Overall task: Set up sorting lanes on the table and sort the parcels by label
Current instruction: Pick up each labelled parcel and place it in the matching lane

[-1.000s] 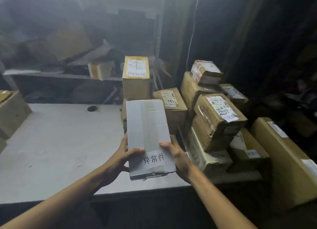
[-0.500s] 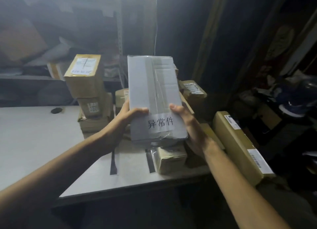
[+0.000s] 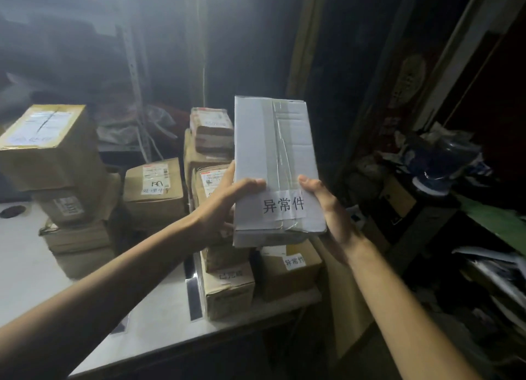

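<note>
Fingers (image 3: 250,183) of the left hand (image 3: 219,209) and right hand (image 3: 331,213) clasp a taped-shut white parcel (image 3: 273,154), contents hidden, held above labelled brown boxes (image 3: 227,288) at the right end of the counter (image 3: 159,317); its label (image 3: 283,206) reads 异常件.

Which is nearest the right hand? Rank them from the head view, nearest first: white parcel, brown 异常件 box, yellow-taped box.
1. white parcel, gripped by the right hand.
2. brown 异常件 box, on the table just below the hand.
3. yellow-taped box, far left, atop a stack.
</note>
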`<state>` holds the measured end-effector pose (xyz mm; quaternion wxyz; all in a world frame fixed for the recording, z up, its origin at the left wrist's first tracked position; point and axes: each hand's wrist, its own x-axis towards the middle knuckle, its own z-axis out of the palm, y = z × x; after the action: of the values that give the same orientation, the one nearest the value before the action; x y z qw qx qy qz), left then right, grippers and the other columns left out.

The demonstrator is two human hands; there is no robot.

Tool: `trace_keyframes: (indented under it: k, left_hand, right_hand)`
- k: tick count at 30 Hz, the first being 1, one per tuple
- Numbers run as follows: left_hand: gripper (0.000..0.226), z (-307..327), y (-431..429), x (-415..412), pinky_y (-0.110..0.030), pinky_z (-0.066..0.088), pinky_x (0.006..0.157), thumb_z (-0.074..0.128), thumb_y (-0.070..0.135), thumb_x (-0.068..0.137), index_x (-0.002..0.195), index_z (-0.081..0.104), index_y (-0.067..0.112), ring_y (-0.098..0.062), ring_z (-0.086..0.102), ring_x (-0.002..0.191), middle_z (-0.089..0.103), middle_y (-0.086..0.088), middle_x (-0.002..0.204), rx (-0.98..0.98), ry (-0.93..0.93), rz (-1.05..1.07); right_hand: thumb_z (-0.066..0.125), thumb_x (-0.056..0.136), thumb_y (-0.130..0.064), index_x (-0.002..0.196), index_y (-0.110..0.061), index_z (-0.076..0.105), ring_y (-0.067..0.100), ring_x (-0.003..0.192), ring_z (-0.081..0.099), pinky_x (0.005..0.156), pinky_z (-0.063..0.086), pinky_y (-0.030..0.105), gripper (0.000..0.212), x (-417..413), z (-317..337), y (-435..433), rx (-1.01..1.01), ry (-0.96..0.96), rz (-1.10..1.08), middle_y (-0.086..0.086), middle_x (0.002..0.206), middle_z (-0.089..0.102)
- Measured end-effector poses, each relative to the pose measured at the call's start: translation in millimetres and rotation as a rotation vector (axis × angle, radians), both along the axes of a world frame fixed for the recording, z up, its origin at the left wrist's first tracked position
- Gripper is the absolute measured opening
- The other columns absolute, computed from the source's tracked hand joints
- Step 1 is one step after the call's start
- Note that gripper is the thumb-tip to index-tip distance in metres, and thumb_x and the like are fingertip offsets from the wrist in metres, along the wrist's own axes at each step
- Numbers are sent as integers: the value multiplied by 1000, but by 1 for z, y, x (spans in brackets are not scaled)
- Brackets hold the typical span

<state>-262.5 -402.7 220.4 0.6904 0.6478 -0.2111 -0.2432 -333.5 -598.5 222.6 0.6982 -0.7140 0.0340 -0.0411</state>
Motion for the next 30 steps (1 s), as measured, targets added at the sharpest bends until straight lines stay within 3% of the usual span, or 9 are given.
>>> trace_keyframes:
  k: [4,8,12,17,20,25,26,28,30]
  left_hand:
    - [75,-6,-42,14,-36,57,73,69,48,70,137,43,25,-18,71,95,66,-7,119,-33,55,3]
    - [73,-14,-83,21,-39,57,81,69,48,69,135,43,31,-19,70,96,66,-5,119,-10,129,21]
    - [61,-19,-120,28,-30,58,79,67,35,86,138,38,27,-17,68,99,63,-2,122,84,9,141]
    - [86,-37,-159,26,-37,52,96,60,29,94,154,-2,28,-26,54,125,36,-3,151,406,-156,243]
    - [91,-58,-172,29,-42,49,102,57,35,95,154,-12,29,-28,50,129,28,-10,157,524,-134,292]
    - [82,-84,-171,42,-43,37,112,52,36,98,153,-9,39,-35,44,133,24,-22,155,809,-197,289]
    - [79,-88,-171,43,-40,32,114,51,33,99,153,-7,37,-36,38,137,16,-21,157,879,-257,278]
    - [74,-93,-171,45,-40,20,118,48,29,101,154,-2,37,-38,16,147,-2,-18,161,1012,-439,240]
    - [73,-94,-170,49,-46,9,121,48,34,100,154,-1,40,-36,-8,150,-15,-16,161,1153,-619,188]
  right_hand:
    - [63,85,-43,105,-8,68,19,81,70,62,54,22,40,5,2,-36,56,-4,-30,11,91,75]
    - [60,81,-45,119,-4,67,28,95,70,74,56,30,57,21,-13,-72,42,17,-87,22,110,72]
    - [72,76,-37,119,-27,60,12,84,74,64,57,20,46,39,-32,-111,-42,22,-50,5,107,73]
    - [82,68,-60,140,-38,42,13,107,63,82,60,27,85,79,-73,-145,-284,128,28,-2,128,55]
    - [81,81,-40,138,-33,38,6,103,57,74,55,14,72,98,-85,-151,-330,177,160,-11,119,54]
    - [84,77,-39,146,-27,34,20,129,53,107,48,47,86,123,-109,-148,-439,230,296,0,142,52]
    - [82,77,-44,149,-27,29,22,137,47,110,44,48,91,124,-112,-146,-513,218,302,1,150,45]
    - [75,80,-55,158,-33,10,25,152,18,121,27,48,104,124,-113,-144,-767,171,302,0,168,5]
    - [69,83,-60,158,-42,-1,23,154,-11,123,10,49,105,127,-110,-146,-1021,29,287,-7,165,-26]
